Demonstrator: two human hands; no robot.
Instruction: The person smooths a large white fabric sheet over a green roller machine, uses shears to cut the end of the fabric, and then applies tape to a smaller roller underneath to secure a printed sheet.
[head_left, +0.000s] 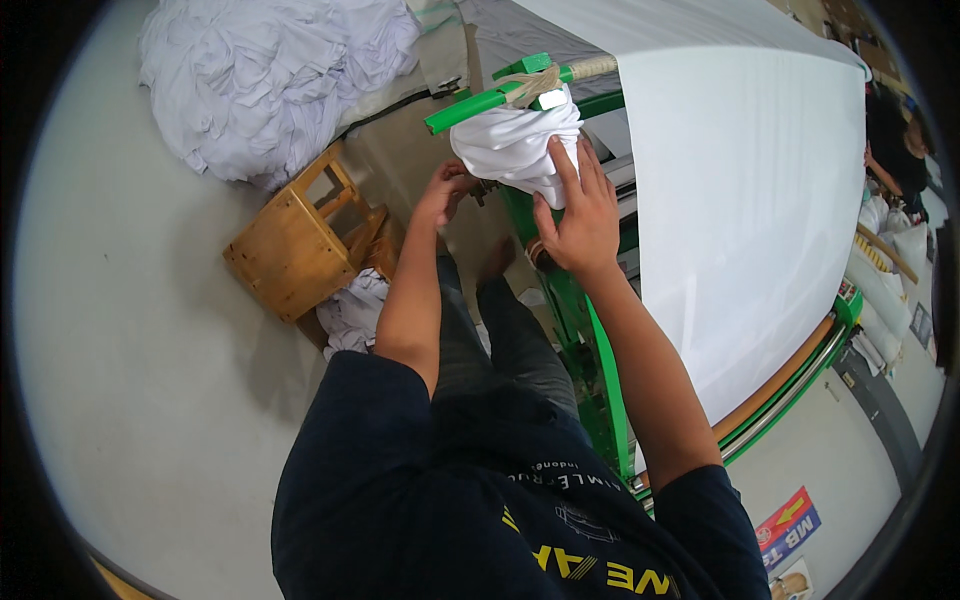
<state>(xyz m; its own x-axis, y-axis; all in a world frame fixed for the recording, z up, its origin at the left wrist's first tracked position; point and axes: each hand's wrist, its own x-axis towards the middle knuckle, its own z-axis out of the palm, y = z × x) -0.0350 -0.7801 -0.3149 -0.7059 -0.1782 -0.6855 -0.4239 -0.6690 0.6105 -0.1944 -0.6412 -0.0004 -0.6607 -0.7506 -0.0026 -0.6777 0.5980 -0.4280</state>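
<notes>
A bunched white cloth (520, 140) hangs at the machine's near left corner, just under a green bar (470, 110) wrapped with beige cord. My right hand (580, 215) lies on the right side of this cloth, its fingers stretched out and the thumb apart. To the left of the cloth and slightly lower is my left hand (443, 193), fingers curled in next to a small metal part (482, 190) of the machine. What those fingers hold, if anything, is hidden.
A broad white sheet (740, 200) stretches over the green-framed machine (600, 390) on my right, with a brown roller (780, 375) along its edge. A wooden stool (295, 240) lies to the left. Behind it is a large white fabric heap (270, 80). Another person (890, 150) stands far right.
</notes>
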